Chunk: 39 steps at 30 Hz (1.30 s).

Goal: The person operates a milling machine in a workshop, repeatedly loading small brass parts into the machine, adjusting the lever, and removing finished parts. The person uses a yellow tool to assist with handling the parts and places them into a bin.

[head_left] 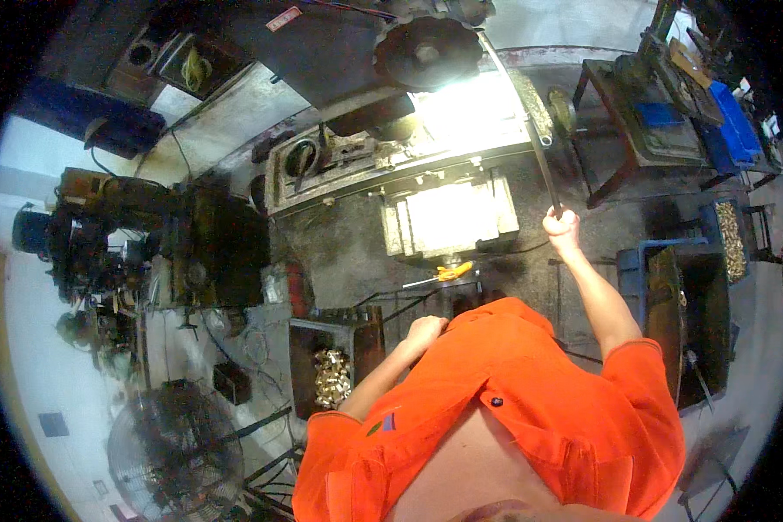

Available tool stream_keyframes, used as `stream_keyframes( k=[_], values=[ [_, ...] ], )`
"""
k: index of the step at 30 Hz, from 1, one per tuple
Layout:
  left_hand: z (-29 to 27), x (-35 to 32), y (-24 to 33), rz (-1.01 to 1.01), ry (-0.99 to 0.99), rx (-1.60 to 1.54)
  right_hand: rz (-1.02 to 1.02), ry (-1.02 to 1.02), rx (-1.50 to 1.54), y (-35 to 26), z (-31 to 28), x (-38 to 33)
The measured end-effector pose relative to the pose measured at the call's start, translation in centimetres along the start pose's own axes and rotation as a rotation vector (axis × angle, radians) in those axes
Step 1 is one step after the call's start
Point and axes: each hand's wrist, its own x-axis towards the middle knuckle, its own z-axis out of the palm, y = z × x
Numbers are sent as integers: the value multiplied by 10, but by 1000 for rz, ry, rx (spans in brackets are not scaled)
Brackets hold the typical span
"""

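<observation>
My right hand (563, 228) is stretched out ahead, its fingers wrapped round the lower end of a long lever (539, 157). The lever rises, slightly bent, to the upper part of a machine, beside a dark round wheel (428, 52). Below it lies the machine bed (322, 187), partly washed out by bright light. A block-shaped slide (500, 213) juts toward me from the bed. My left hand (426, 333) is low at my left front, curled against the orange shirt; its fingertips are hidden. Ahead of that hand is a yellow-handled tool (452, 272) with a thin metal shaft.
A dark bin (300, 365) with shiny metal pieces stands at my left. Behind it are a large floor fan (176, 452) and dark machinery (209, 244). On the right are a metal table (639, 143), a blue tray (732, 122), a bin of small parts (731, 239) and a deep box (705, 322).
</observation>
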Motion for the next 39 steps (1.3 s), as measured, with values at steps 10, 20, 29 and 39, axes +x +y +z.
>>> stream_keyframes(
  k=[10,20,29,39],
  values=[
    [-13,-7,8,-14,-18,26,-108,110,-131,24,29,24],
    [-22,-21,6,-68,-59,-42,25,7,30,72,57,55],
    [-55,-79,-6,-233,96,-196,-25,24,-175,64,83,102],
    [-230,-174,-8,-324,519,-103,265,-195,-230,6,86,131]
  ],
)
